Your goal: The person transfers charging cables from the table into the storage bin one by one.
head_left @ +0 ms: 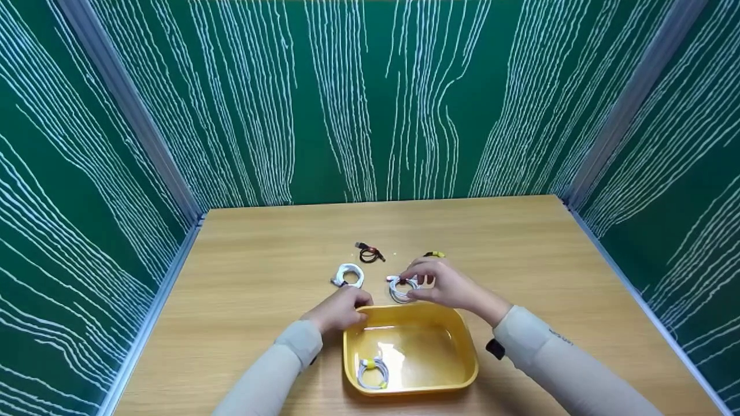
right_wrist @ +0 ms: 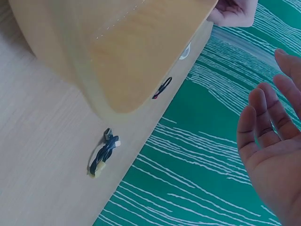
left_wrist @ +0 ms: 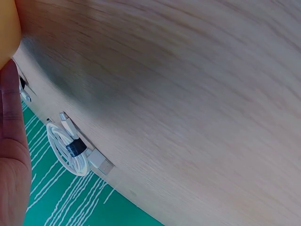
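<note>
My left hand (head_left: 336, 310) grips the far left corner of a yellow plastic basin (head_left: 409, 388) at its rim. Just beyond the basin, my right hand (head_left: 444, 284) reaches over a coiled white cable (head_left: 395, 293) with a dark tie, thumb and fingers spread apart at its side. Those fingers appear extended in the right wrist view, with nothing between them. Inside the basin, at the near left, lies a coiled white cable with a yellow tie (head_left: 362, 378). Another white cable coil with a black tie (left_wrist: 58, 149) lies beside my left hand.
Farther back on the wooden table (head_left: 260, 248) lies a small black cable with a red tie (head_left: 368, 254). A black cable with a yellow tie (right_wrist: 100, 159) lies behind my right hand. Green panels with white streaks (head_left: 324, 173) enclose the table's back and sides.
</note>
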A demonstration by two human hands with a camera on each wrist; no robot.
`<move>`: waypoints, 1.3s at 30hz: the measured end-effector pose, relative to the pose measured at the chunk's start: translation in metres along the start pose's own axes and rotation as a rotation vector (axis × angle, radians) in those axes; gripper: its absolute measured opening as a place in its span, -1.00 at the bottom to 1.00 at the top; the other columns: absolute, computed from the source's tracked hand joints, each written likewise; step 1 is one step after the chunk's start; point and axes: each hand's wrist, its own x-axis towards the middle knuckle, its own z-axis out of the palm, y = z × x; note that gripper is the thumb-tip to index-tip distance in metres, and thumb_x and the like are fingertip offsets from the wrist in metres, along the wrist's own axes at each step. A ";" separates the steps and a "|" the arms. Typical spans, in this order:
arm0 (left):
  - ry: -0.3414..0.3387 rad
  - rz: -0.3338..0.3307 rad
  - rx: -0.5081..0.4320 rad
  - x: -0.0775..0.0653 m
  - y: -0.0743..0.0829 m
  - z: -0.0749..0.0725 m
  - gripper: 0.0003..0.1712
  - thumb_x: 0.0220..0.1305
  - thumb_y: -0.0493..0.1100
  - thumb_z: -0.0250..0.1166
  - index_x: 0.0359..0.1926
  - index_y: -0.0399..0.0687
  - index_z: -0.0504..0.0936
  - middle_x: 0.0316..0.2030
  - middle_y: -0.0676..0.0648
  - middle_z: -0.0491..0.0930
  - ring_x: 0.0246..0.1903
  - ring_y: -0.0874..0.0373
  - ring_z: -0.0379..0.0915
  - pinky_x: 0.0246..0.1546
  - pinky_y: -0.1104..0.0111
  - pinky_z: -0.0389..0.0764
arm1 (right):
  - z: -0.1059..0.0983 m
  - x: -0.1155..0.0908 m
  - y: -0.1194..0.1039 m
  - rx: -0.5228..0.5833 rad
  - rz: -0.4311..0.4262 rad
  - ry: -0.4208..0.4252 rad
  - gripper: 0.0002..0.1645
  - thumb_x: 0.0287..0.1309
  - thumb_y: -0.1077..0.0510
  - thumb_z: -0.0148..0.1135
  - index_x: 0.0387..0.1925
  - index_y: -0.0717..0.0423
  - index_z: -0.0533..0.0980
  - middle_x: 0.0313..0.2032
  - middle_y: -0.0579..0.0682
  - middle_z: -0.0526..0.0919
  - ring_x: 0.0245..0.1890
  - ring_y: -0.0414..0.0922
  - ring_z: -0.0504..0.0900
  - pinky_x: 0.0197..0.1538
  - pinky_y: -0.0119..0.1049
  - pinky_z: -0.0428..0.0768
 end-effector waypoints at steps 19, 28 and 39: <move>-0.027 -0.081 -0.051 -0.001 0.001 -0.001 -0.83 0.28 -0.42 0.39 -0.30 -0.05 0.73 -0.33 0.13 0.62 -0.27 0.25 0.49 -0.08 0.36 0.63 | -0.007 -0.005 0.030 -0.028 0.102 0.072 -0.65 0.31 0.22 0.50 0.11 0.14 0.76 0.01 0.11 0.78 -0.17 -0.05 0.60 -0.13 -0.33 0.61; -0.015 -0.020 -0.008 0.001 -0.002 0.001 -0.84 0.25 -0.41 0.39 -0.37 -0.07 0.68 -0.41 0.13 0.52 -0.33 0.28 0.42 -0.21 0.43 0.53 | -0.011 -0.005 0.044 -0.041 0.093 0.109 -0.66 0.28 0.27 0.51 0.08 0.17 0.76 -0.01 0.11 0.80 -0.17 0.05 0.65 -0.10 -0.32 0.64; -0.014 -0.006 0.003 0.001 -0.001 -0.001 -0.85 0.23 -0.40 0.39 -0.38 -0.08 0.68 -0.44 0.15 0.52 -0.35 0.30 0.42 -0.22 0.44 0.56 | -0.010 -0.009 0.056 -0.036 0.220 0.099 -0.55 0.31 0.24 0.51 0.21 0.18 0.71 0.08 0.21 0.75 -0.08 0.10 0.65 -0.12 -0.43 0.61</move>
